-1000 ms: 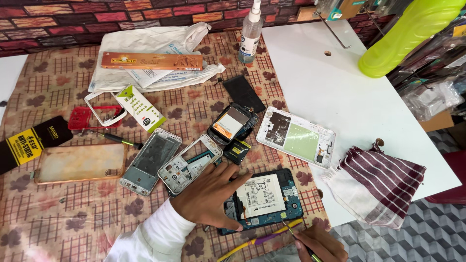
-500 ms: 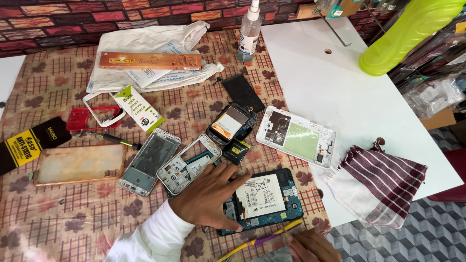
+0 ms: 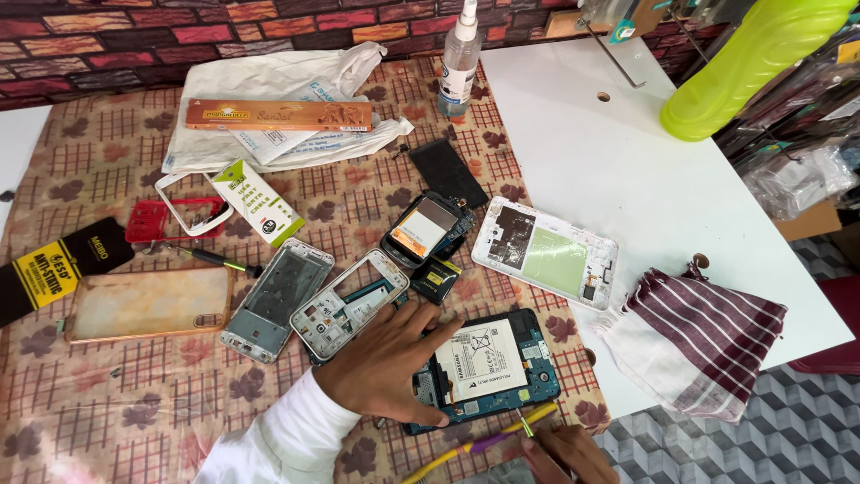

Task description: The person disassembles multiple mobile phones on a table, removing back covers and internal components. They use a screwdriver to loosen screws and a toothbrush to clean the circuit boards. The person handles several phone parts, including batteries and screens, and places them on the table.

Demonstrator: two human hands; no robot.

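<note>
An opened tablet (image 3: 488, 367) with a white battery and blue circuit board lies face down near the front table edge. My left hand (image 3: 387, 366), in a white sleeve, lies flat on the tablet's left end with fingers spread. My right hand (image 3: 564, 453), partly cut off at the bottom edge, grips a yellow and purple screwdriver (image 3: 479, 441) whose tip touches the tablet's lower right edge.
Several phone frames (image 3: 309, 300), a white tablet back cover (image 3: 548, 253), a small phone (image 3: 421, 229) and a dark screen (image 3: 448, 170) lie on the patterned cloth. A striped cloth (image 3: 703, 336), spray bottle (image 3: 460, 58), green bottle (image 3: 748, 63), orange box (image 3: 278, 115) and plastic bag sit around.
My right hand has shifted slightly right and up, bringing the screwdriver tip to the tablet's lower right edge. My left hand stays on the tablet.
</note>
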